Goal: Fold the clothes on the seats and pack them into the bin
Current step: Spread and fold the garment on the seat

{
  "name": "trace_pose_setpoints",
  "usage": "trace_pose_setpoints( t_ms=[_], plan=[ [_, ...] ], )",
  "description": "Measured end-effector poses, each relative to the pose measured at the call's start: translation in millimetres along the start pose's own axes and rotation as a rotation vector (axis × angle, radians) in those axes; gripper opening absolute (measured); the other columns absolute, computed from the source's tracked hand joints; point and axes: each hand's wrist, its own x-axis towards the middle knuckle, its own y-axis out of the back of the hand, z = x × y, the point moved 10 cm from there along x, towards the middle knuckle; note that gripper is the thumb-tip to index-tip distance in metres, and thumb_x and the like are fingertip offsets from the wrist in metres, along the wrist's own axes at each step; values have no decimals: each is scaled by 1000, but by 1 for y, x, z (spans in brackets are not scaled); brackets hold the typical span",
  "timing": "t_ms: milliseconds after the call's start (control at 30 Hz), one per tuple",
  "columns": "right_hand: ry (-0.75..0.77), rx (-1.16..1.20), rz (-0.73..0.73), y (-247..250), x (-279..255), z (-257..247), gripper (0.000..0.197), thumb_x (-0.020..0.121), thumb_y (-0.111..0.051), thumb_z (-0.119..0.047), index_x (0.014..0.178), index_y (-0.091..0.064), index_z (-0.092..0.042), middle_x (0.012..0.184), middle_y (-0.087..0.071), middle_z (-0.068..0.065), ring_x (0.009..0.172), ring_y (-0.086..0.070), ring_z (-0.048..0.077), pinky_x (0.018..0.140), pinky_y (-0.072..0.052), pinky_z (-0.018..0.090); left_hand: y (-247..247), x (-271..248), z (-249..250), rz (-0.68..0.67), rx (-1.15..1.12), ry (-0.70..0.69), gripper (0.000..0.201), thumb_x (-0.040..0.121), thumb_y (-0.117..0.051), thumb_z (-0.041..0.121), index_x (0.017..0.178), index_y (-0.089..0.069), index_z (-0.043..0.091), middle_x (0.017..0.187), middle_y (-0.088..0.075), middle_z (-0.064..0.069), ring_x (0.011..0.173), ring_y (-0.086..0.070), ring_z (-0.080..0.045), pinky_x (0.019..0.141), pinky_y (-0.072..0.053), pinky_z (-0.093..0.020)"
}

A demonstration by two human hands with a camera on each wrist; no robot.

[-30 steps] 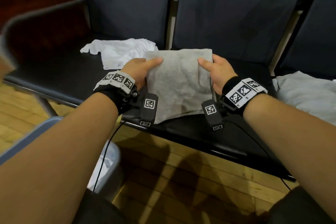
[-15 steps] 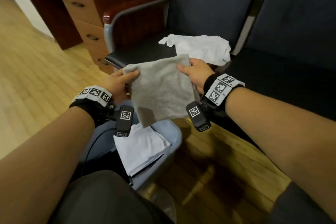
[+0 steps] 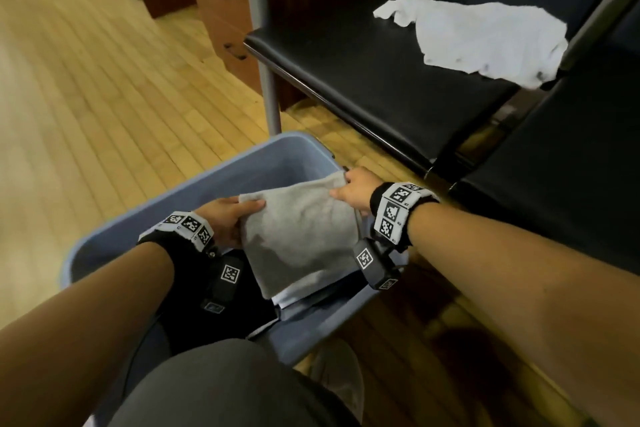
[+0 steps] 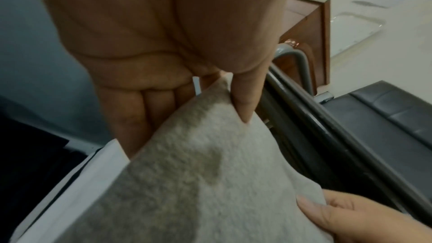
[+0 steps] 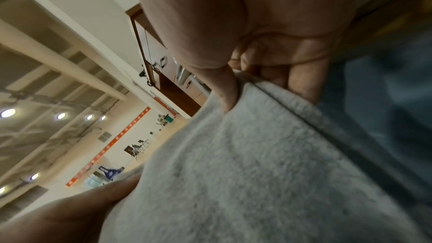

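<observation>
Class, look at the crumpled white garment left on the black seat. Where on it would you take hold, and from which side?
Probably at the narrow bunched end of the white garment, which points toward the seat's armrest side: it is already gathered, so fingers can pinch it. Come from above and from the seat's open front edge, since the backrest blocks the far side. Both hands are busy with the grey cloth.

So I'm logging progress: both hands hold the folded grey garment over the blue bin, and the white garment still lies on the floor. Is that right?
Not quite. The white garment lies on the black seat, not the floor, as the head view shows. The rest holds: the left hand and right hand hold the folded grey garment over the blue bin.
</observation>
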Motion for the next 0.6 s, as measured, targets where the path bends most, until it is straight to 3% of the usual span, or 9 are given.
trace_pose_setpoints(
  t_ms=[100, 200, 333, 433, 500, 533, 600],
  plan=[
    [-48, -201, 36, -5, 20, 0, 55, 95, -59, -26, 143, -43, -5, 140, -52, 14, 124, -54, 32, 100, -45, 36, -4, 22, -20, 20, 41, 91, 22, 86, -70, 27, 104, -62, 18, 98, -63, -8, 88, -62, -29, 85, -52, -52],
    [-9, -305, 50, -18, 35, -8, 41, 97, -53, -18, 133, -51, 0, 135, -54, 17, 124, -53, 33, 98, -43, 35, -7, 44, -34, 67, 71, 145, 18, 91, -64, 29, 103, -58, 18, 95, -60, -7, 80, -60, -25, 73, -53, -43],
    [-19, -461, 101, -31, 43, -15, 33, 99, -47, -10, 129, -53, 2, 132, -57, 18, 122, -55, 34, 98, -48, 38, 7, 68, -36, 214, 187, 122, 32, 87, -68, 33, 111, -61, 14, 103, -62, -13, 89, -62, -33, 74, -56, -46],
    [-27, -439, 61, -31, 46, -13, 31, 99, -47, -14, 125, -55, -1, 128, -58, 16, 117, -57, 34, 95, -50, 38, 21, 69, -18, 315, 319, 75, 34, 86, -70, 32, 101, -62, 3, 97, -65, -21, 82, -65, -36, 74, -57, -53],
    [-30, -331, 10, -25, 43, -12, 22, 96, -48, -17, 111, -59, -5, 116, -60, 15, 105, -60, 33, 86, -51, 36, 33, 69, 0, 346, 447, 56, 35, 85, -68, 34, 92, -65, 1, 91, -68, -22, 80, -67, -36, 79, -57, -52],
    [-23, -283, 2, -18, 39, -14, 13, 94, -49, -16, 96, -58, -7, 106, -60, 13, 96, -60, 32, 80, -50, 34, 36, 66, 13, 361, 484, 37, 36, 86, -66, 35, 90, -65, 0, 89, -68, -22, 78, -67, -35, 77, -58, -48],
    [2, -228, -12, 0, 32, -25, 22, 93, -50, -13, 72, -44, -13, 91, -55, 11, 86, -57, 28, 73, -47, 32, 33, 55, 42, 351, 484, -5, 33, 90, -60, 32, 84, -61, -1, 77, -64, -16, 63, -59, -28, 57, -53, -31]
  ],
)
